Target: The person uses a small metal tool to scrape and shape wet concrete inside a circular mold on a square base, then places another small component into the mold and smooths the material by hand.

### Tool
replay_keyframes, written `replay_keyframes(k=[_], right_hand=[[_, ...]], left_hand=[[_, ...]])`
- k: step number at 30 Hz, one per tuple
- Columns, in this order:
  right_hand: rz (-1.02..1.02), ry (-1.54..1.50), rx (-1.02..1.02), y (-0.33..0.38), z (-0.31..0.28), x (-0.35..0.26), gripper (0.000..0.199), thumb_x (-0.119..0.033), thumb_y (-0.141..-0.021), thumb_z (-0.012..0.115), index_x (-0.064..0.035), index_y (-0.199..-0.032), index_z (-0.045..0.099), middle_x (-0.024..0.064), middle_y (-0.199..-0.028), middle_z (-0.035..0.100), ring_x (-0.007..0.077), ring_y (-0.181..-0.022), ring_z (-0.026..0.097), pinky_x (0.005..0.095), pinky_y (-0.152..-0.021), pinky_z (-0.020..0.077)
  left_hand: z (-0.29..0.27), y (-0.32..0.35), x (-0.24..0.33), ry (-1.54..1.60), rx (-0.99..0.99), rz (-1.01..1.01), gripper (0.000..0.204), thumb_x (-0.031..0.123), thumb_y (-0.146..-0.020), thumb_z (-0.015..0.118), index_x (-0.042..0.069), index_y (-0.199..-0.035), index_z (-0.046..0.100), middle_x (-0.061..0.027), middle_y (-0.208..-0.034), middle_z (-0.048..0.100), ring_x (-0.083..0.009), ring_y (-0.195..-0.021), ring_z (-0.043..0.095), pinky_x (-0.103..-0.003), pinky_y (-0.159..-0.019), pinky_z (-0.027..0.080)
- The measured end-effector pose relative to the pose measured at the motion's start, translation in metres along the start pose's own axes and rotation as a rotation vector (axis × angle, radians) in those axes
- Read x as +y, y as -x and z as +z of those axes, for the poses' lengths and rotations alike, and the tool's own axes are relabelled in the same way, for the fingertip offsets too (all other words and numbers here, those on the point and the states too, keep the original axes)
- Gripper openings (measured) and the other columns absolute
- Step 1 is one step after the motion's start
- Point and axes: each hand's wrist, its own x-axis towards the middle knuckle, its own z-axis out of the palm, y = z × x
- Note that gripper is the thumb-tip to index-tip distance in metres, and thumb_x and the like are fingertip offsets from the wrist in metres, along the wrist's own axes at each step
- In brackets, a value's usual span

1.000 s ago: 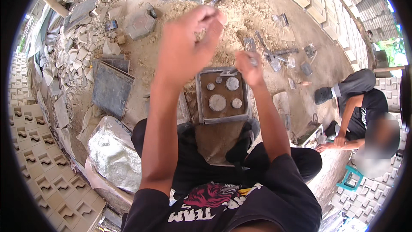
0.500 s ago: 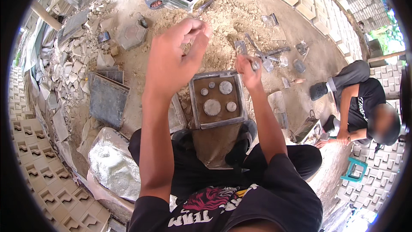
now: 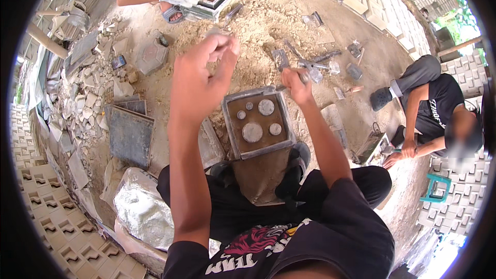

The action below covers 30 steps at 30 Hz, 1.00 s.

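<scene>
My left hand (image 3: pixel 199 80) is raised to the left of a square metal frame mould (image 3: pixel 231 124), its fingers curled toward the thumb. Whatever lies in that pinch, if anything, is too small to make out. Packed brown sand fills the mould, and several round grey discs (image 3: pixel 252 132) of different sizes sit in it. At the mould's far right corner, my right hand (image 3: pixel 298 87) is closed round a slim grey metal tool, mostly covered by the fingers. Just beyond that hand is a flat metal blade (image 3: pixel 280 59), beside crossed metal tools (image 3: pixel 310 64).
Loose sand (image 3: pixel 263 26) is heaped beyond the mould. Broken rubble (image 3: pixel 85 95), dark plates (image 3: pixel 130 137) and a bag of white powder (image 3: pixel 142 204) lie left. A gloved person works at another mould (image 3: pixel 227 8); one sits right, near a teal stool (image 3: pixel 435 188).
The view has shifted slightly. My left hand has drawn back a little to the left, and my right hand stays by the mould corner. The far person's second glove has come into view.
</scene>
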Motion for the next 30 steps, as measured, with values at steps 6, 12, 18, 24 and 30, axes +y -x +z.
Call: replay_keyframes(k=[6,12,18,24,30], right_hand=[[-0.040,0.106,0.139,0.009,-0.002,0.031,0.046,-0.031,-0.101,0.053,-0.0080,-0.063,0.045,-0.0044,-0.055,0.040,0.0056,-0.052,0.035,0.0264,-0.049,0.0299],[-0.143,0.474,0.078,0.025,0.015,0.015,0.039,-0.031,-0.103,0.048,-0.0068,-0.072,0.049,-0.0043,-0.062,0.034,0.0074,-0.059,0.032,0.0246,-0.054,0.0298],[-0.032,0.483,0.167,0.043,0.011,-0.008,0.038,-0.032,-0.101,0.053,-0.0033,-0.078,0.055,-0.0038,-0.067,0.048,0.0051,-0.063,0.039,0.0258,-0.055,0.0337],[0.123,0.334,0.267,0.048,0.027,-0.035,0.047,-0.028,-0.101,0.055,-0.0039,-0.060,0.050,-0.0057,-0.058,0.045,0.0037,-0.056,0.037,0.0249,-0.050,0.0303],[0.186,0.259,0.344,0.068,0.022,-0.011,0.047,-0.023,-0.099,0.058,-0.0066,-0.056,0.048,-0.0080,-0.055,0.043,0.0019,-0.053,0.038,0.0241,-0.047,0.0300]], left_hand=[[0.007,-0.007,-0.015,0.013,0.079,0.066,0.020,0.018,-0.092,0.063,-0.002,-0.098,0.065,-0.0124,-0.083,0.069,-0.0173,-0.081,0.069,-0.030,-0.075,0.052],[0.011,-0.005,-0.012,0.026,0.023,0.054,0.021,0.018,-0.092,0.064,-0.002,-0.099,0.065,-0.0137,-0.084,0.069,-0.0175,-0.079,0.068,-0.031,-0.079,0.052],[0.018,-0.001,-0.008,0.042,-0.032,0.031,0.022,0.019,-0.093,0.063,-0.002,-0.099,0.065,-0.0140,-0.085,0.069,-0.0180,-0.082,0.068,-0.031,-0.078,0.053],[0.018,-0.002,-0.009,0.069,-0.049,0.017,0.022,0.020,-0.093,0.063,-0.002,-0.098,0.065,-0.0153,-0.088,0.071,-0.0222,-0.091,0.071,-0.032,-0.076,0.054],[0.025,-0.003,-0.008,0.042,-0.059,0.036,0.023,0.019,-0.097,0.060,-0.003,-0.103,0.065,-0.0078,-0.088,0.071,-0.0125,-0.086,0.066,-0.026,-0.081,0.049]])
